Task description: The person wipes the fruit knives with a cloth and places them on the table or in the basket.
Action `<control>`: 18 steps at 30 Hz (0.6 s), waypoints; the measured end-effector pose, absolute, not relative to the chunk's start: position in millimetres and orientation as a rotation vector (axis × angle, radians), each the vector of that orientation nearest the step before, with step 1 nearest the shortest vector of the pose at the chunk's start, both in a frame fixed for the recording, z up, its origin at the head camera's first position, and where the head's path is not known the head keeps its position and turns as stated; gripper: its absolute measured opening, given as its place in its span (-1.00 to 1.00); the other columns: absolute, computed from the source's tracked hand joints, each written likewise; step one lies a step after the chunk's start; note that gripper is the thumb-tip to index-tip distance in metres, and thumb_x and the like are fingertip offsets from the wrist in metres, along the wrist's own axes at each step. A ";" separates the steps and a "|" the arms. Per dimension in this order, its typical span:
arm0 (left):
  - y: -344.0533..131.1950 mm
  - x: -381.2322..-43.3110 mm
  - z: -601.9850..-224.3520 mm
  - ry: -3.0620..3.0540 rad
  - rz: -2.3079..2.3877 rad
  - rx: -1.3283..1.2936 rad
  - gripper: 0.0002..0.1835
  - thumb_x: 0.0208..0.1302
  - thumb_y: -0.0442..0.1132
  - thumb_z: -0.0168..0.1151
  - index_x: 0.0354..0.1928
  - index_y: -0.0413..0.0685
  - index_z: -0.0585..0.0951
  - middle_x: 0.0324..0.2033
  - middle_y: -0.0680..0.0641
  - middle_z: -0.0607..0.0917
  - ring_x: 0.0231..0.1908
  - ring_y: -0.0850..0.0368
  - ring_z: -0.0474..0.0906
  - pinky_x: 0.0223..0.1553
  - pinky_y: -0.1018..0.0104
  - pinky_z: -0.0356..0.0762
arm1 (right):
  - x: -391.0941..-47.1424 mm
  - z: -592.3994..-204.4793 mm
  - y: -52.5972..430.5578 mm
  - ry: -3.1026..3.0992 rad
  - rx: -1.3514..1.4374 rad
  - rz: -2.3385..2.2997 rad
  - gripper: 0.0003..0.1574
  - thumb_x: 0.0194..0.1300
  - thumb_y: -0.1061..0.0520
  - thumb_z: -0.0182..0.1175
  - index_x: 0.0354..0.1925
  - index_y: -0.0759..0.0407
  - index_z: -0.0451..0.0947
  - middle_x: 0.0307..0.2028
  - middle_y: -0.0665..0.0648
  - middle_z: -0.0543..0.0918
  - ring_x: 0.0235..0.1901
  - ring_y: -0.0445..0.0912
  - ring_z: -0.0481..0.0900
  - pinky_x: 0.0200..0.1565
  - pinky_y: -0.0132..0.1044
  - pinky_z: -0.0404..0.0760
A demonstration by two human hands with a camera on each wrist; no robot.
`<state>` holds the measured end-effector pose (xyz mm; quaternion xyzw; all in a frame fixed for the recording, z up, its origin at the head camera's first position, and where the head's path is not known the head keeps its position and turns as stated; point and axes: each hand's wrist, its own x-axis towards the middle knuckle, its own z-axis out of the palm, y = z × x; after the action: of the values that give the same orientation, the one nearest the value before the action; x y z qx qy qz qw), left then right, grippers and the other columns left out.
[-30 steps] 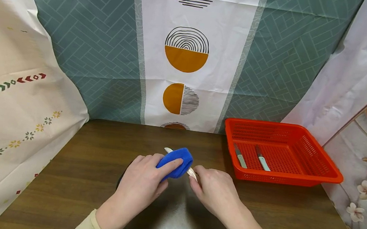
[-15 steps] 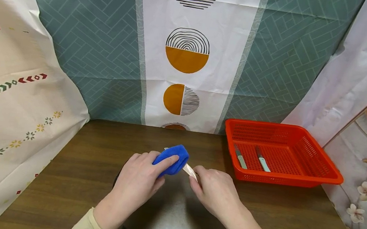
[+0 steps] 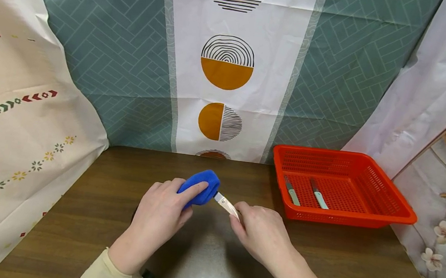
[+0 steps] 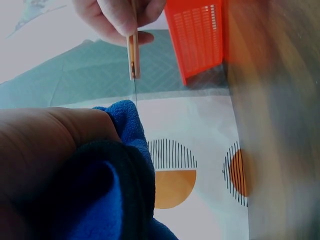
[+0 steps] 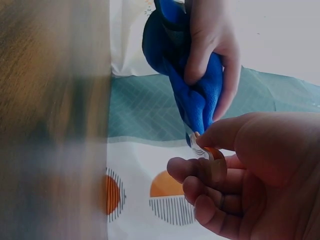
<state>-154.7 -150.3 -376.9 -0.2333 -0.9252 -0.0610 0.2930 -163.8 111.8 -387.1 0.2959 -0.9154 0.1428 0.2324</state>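
My left hand (image 3: 162, 212) pinches a folded blue cloth (image 3: 206, 184) around the blade of a folding knife. The knife's pale handle (image 3: 228, 206) sits between the thumb and fingers of my right hand (image 3: 261, 230). A short length of blade shows between handle and cloth; the rest is hidden inside the cloth. Seen from the left wrist, the handle (image 4: 133, 57) appears edge-on, with a thin line of blade running into the blue cloth (image 4: 127, 122). In the right wrist view, the cloth (image 5: 197, 100) hangs beyond the right fingers. Both hands are raised above the table.
At the back right of the brown wooden table (image 3: 86, 215) stands a red plastic basket (image 3: 367, 217). Two knives lie in it, one with a pale grey-green handle (image 3: 293, 196) and one with a white handle (image 3: 320, 199). Patterned cloths hang behind and along both sides.
My left hand and the cloth have slid left and away along the knife, baring the handle's front end and some blade. The right hand stays nearly still.
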 end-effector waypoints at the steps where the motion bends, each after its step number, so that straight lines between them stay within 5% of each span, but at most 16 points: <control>1: -151.1 -155.2 -376.9 -2.463 -0.161 -0.616 -0.28 0.15 -0.20 0.72 0.39 0.25 0.71 -0.04 -0.18 0.79 -0.20 -0.13 0.74 -0.16 0.00 0.69 | -163.8 -387.0 111.7 -2.518 0.811 0.394 -0.87 0.41 0.06 0.49 -0.20 0.05 0.72 -0.67 -0.17 0.37 -0.67 -0.18 0.35 -0.61 -0.23 0.33; 18: -168.0 -164.5 -379.2 -2.479 -0.187 -0.542 -0.32 0.17 -0.25 0.68 0.37 0.17 0.73 -0.04 -0.22 0.80 -0.14 -0.18 0.75 -0.12 -0.09 0.72 | -163.8 -388.5 111.9 -2.491 0.818 0.388 -0.88 0.39 0.09 0.49 -0.21 0.03 0.71 -0.67 -0.17 0.35 -0.68 -0.16 0.35 -0.62 -0.23 0.32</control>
<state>-164.5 -168.0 -379.2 -0.2035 -0.9312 -0.0703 0.2941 -163.8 111.9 -388.5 0.2993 -0.9117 0.1418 0.2431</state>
